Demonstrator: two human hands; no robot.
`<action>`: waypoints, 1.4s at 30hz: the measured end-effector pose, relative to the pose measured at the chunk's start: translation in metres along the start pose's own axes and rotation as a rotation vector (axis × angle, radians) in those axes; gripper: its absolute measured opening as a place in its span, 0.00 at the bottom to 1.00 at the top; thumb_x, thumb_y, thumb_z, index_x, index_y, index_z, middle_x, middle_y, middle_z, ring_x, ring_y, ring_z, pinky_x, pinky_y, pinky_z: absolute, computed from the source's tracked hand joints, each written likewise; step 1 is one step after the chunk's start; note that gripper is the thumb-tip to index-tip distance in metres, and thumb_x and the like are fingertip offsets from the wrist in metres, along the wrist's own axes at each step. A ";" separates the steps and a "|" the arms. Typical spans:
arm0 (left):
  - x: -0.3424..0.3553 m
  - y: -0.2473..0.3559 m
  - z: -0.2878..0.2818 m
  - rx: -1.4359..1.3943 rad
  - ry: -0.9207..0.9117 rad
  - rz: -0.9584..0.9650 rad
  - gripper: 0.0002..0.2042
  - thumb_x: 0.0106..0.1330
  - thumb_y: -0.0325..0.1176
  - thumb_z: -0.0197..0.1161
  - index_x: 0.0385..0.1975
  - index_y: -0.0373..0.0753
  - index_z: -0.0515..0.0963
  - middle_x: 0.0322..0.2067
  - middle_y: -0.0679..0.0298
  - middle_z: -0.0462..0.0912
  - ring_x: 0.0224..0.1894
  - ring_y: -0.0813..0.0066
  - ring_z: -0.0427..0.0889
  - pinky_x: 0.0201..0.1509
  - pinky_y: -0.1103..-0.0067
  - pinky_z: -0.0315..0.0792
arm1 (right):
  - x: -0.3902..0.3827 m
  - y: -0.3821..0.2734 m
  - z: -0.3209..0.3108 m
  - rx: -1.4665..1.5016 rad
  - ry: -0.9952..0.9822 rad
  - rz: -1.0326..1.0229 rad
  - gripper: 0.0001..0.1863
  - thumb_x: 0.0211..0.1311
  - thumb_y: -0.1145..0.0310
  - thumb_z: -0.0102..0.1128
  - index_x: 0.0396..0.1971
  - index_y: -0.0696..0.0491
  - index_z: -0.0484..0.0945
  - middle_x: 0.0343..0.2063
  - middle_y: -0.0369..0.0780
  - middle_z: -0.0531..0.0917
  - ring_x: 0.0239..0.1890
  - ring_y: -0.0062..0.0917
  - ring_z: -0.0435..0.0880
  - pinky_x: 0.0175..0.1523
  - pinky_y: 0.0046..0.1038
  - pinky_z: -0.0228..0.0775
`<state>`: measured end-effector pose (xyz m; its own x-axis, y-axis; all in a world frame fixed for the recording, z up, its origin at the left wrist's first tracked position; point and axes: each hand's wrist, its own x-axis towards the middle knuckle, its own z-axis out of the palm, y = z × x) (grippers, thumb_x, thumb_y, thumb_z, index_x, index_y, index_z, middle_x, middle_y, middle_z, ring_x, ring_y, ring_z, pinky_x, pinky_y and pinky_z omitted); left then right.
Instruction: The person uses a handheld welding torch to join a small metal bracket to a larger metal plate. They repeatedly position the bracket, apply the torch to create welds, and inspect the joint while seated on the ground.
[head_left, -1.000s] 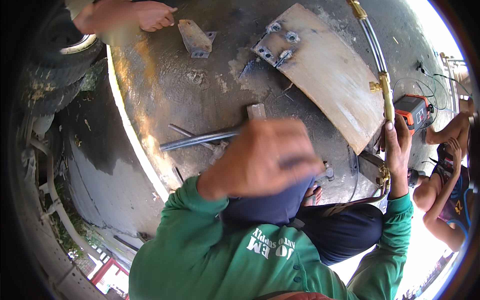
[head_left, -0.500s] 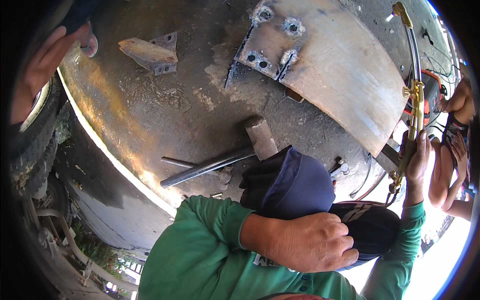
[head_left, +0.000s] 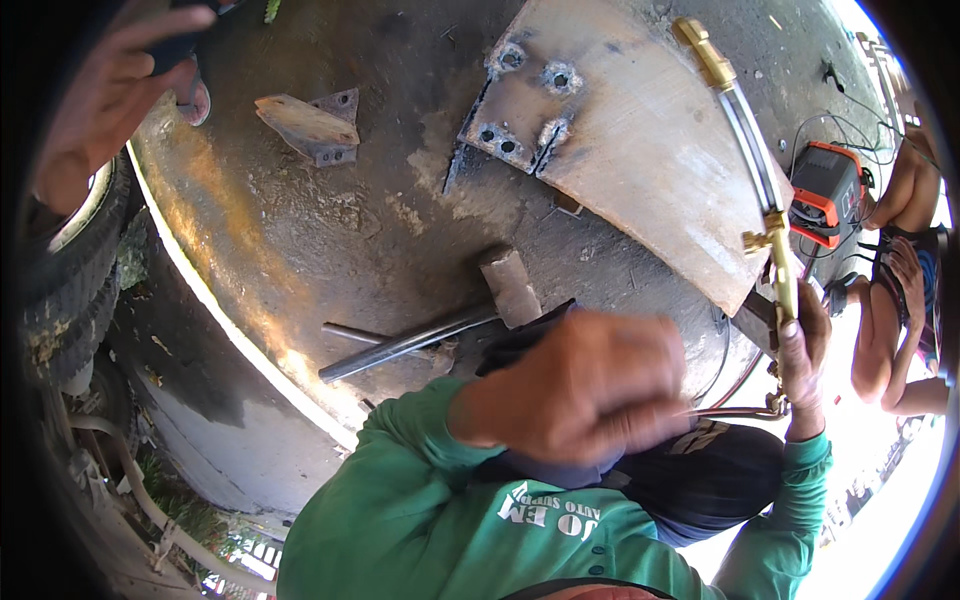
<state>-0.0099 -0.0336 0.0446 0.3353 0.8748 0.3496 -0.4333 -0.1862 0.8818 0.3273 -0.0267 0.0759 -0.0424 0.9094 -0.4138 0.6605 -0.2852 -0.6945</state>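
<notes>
My right hand [head_left: 804, 354] grips a brass-and-steel cutting torch [head_left: 752, 145] by its lower handle; hoses [head_left: 742, 400] run from its lower end. The torch head lies over a large curved steel plate [head_left: 655, 170], which has several burnt-edged holes and cuts at its upper left end. My left hand [head_left: 575, 390] is raised above my bent knee, smeared by motion, its fingers curled; anything inside them is hidden. Just beyond it on the concrete lies a sledgehammer [head_left: 510, 287] with a steel handle, across a thinner bar [head_left: 350, 332].
A small rusty bracket [head_left: 305, 125] lies farther left. Another person's hand [head_left: 115, 105] is at top left, above tyres [head_left: 75, 270] beside a concrete ledge. On the right are an orange-and-black machine [head_left: 830, 190] with cables and a seated person [head_left: 890, 330].
Over the last half second my left hand has risen from my lap, and the torch head has swung leftward over the plate's edge. The co-worker's fingers at top left have lifted.
</notes>
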 end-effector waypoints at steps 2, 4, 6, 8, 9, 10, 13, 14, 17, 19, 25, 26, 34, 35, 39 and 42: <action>-0.002 -0.006 -0.005 0.068 0.055 -0.322 0.11 0.78 0.34 0.57 0.34 0.35 0.80 0.28 0.63 0.83 0.24 0.82 0.78 0.27 0.80 0.73 | -0.005 -0.011 0.007 -0.040 -0.034 -0.102 0.49 0.61 0.30 0.63 0.58 0.66 0.74 0.30 0.37 0.79 0.32 0.18 0.75 0.38 0.24 0.67; 0.006 -0.010 -0.014 0.184 0.021 -0.451 0.14 0.78 0.40 0.58 0.43 0.34 0.83 0.30 0.64 0.86 0.24 0.86 0.76 0.26 0.84 0.69 | -0.012 -0.019 0.011 -0.053 -0.042 -0.188 0.44 0.60 0.37 0.68 0.53 0.68 0.76 0.32 0.42 0.82 0.35 0.25 0.78 0.45 0.29 0.72; 0.006 -0.030 -0.021 0.003 -0.026 -0.605 0.14 0.78 0.40 0.60 0.44 0.34 0.84 0.31 0.65 0.86 0.25 0.87 0.75 0.25 0.85 0.67 | -0.019 -0.007 0.013 -0.102 -0.069 -0.234 0.42 0.58 0.40 0.70 0.51 0.68 0.76 0.32 0.45 0.82 0.35 0.28 0.80 0.45 0.32 0.72; 0.004 -0.042 -0.019 0.004 -0.192 -0.724 0.14 0.78 0.41 0.60 0.46 0.34 0.83 0.34 0.64 0.87 0.26 0.87 0.76 0.24 0.85 0.66 | -0.022 -0.005 0.016 -0.138 -0.139 -0.266 0.38 0.59 0.45 0.69 0.50 0.68 0.76 0.30 0.49 0.83 0.33 0.35 0.82 0.44 0.35 0.73; 0.000 -0.047 -0.016 -0.003 -0.279 -0.787 0.15 0.78 0.41 0.60 0.47 0.34 0.83 0.36 0.63 0.88 0.26 0.86 0.76 0.24 0.86 0.66 | -0.022 -0.004 0.019 -0.152 -0.151 -0.281 0.37 0.60 0.46 0.69 0.50 0.68 0.76 0.30 0.50 0.83 0.33 0.36 0.83 0.44 0.35 0.74; -0.005 -0.050 -0.011 -0.028 -0.276 -0.820 0.15 0.78 0.41 0.60 0.48 0.34 0.82 0.38 0.63 0.88 0.26 0.86 0.76 0.23 0.86 0.66 | -0.021 0.000 0.022 -0.164 -0.162 -0.300 0.36 0.60 0.47 0.69 0.50 0.68 0.76 0.30 0.50 0.83 0.33 0.37 0.84 0.43 0.36 0.74; -0.023 -0.068 0.005 -0.126 -0.227 -0.835 0.19 0.79 0.44 0.58 0.54 0.33 0.79 0.46 0.60 0.87 0.27 0.86 0.78 0.22 0.89 0.66 | -0.018 0.007 0.032 -0.218 -0.199 -0.369 0.34 0.63 0.49 0.67 0.51 0.68 0.77 0.29 0.56 0.82 0.32 0.43 0.85 0.43 0.40 0.74; -0.029 -0.075 0.009 -0.127 -0.199 -0.858 0.19 0.80 0.44 0.57 0.54 0.33 0.79 0.45 0.60 0.87 0.27 0.86 0.77 0.21 0.89 0.66 | -0.017 0.007 0.034 -0.255 -0.207 -0.391 0.34 0.63 0.48 0.67 0.51 0.68 0.77 0.28 0.57 0.82 0.31 0.44 0.84 0.42 0.40 0.74; -0.043 -0.091 0.018 -0.125 -0.094 -0.902 0.20 0.81 0.46 0.54 0.54 0.34 0.79 0.42 0.61 0.87 0.25 0.88 0.77 0.19 0.90 0.66 | -0.012 0.006 0.037 -0.271 -0.271 -0.364 0.34 0.63 0.46 0.67 0.49 0.67 0.79 0.24 0.55 0.81 0.27 0.44 0.83 0.38 0.41 0.73; -0.048 -0.093 0.031 -0.134 -0.023 -0.892 0.21 0.82 0.48 0.52 0.53 0.34 0.79 0.40 0.61 0.86 0.23 0.89 0.75 0.17 0.90 0.65 | -0.010 0.011 0.037 -0.265 -0.283 -0.388 0.34 0.64 0.45 0.66 0.48 0.67 0.79 0.22 0.54 0.80 0.25 0.41 0.82 0.35 0.40 0.72; -0.049 -0.101 0.039 -0.154 0.110 -0.782 0.20 0.81 0.48 0.53 0.52 0.35 0.79 0.38 0.63 0.86 0.22 0.89 0.75 0.18 0.89 0.64 | -0.004 0.016 0.035 -0.296 -0.302 -0.360 0.34 0.64 0.45 0.66 0.47 0.66 0.79 0.18 0.51 0.78 0.23 0.39 0.80 0.33 0.40 0.70; -0.049 -0.105 0.039 -0.132 0.110 -0.776 0.20 0.82 0.48 0.52 0.53 0.34 0.78 0.37 0.63 0.86 0.21 0.90 0.74 0.17 0.89 0.64 | -0.003 0.016 0.036 -0.285 -0.300 -0.366 0.34 0.65 0.45 0.66 0.47 0.66 0.79 0.18 0.50 0.78 0.22 0.39 0.80 0.33 0.40 0.70; -0.044 -0.109 0.041 -0.093 0.135 -0.789 0.18 0.82 0.44 0.53 0.51 0.34 0.79 0.37 0.63 0.86 0.22 0.89 0.75 0.17 0.89 0.63 | 0.003 0.024 0.039 -0.267 -0.292 -0.361 0.33 0.66 0.44 0.65 0.46 0.65 0.80 0.18 0.49 0.78 0.23 0.37 0.80 0.34 0.40 0.70; -0.045 -0.110 0.041 -0.092 0.140 -0.790 0.18 0.82 0.44 0.53 0.51 0.34 0.79 0.37 0.63 0.86 0.22 0.89 0.75 0.17 0.89 0.63 | 0.004 0.023 0.039 -0.270 -0.293 -0.356 0.33 0.66 0.44 0.65 0.46 0.65 0.80 0.18 0.49 0.78 0.23 0.37 0.80 0.34 0.40 0.70; -0.045 -0.113 0.040 -0.097 0.156 -0.788 0.19 0.82 0.45 0.52 0.54 0.34 0.77 0.37 0.63 0.85 0.22 0.90 0.74 0.16 0.90 0.63 | 0.006 0.023 0.041 -0.271 -0.289 -0.352 0.34 0.66 0.43 0.64 0.46 0.65 0.80 0.19 0.50 0.78 0.24 0.37 0.81 0.35 0.39 0.71; -0.045 -0.111 0.039 -0.098 0.155 -0.801 0.19 0.83 0.45 0.51 0.56 0.33 0.76 0.37 0.63 0.85 0.22 0.90 0.74 0.15 0.91 0.64 | 0.007 0.023 0.042 -0.266 -0.288 -0.343 0.34 0.66 0.43 0.64 0.46 0.65 0.80 0.19 0.50 0.79 0.24 0.37 0.81 0.35 0.39 0.71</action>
<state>0.0563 -0.0694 -0.0568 0.4577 0.7792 -0.4283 -0.1851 0.5546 0.8112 0.3103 -0.0399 0.0326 -0.4694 0.8064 -0.3596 0.7384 0.1352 -0.6607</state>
